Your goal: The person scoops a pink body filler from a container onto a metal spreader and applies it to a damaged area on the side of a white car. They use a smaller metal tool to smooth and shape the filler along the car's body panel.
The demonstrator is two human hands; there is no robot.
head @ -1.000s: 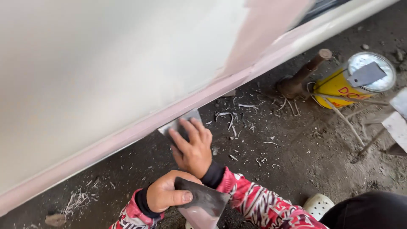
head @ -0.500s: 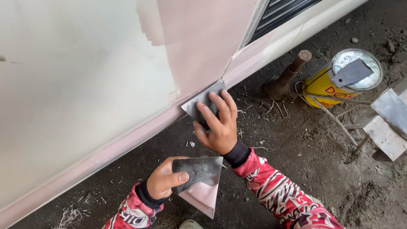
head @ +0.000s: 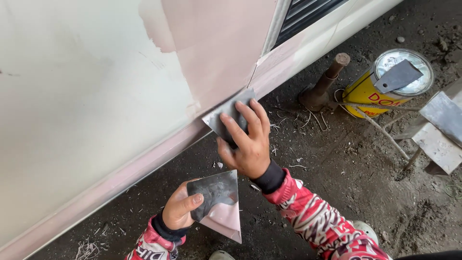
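Note:
My right hand (head: 248,139) presses a flat metal spreader blade (head: 224,117) against the lower edge of a white vehicle body panel (head: 86,96), where a band of pink filler (head: 216,48) covers the surface. My left hand (head: 180,207) is below it and grips a second metal plate (head: 219,200) that carries a smear of pink filler on its lower half. Both arms wear red and white patterned sleeves.
A yellow can (head: 380,89) with a metal scraper lying across its shiny lid stands on the dirt floor at the right. Next to it are a rusty jack stand (head: 322,89), a rope and flat metal sheets (head: 440,127). A black vent grille (head: 308,14) sits at the top.
My right hand slid the spreader up and to the right along the panel's lower edge. The left hand with its plate followed to the right, and the view shifted the same way.

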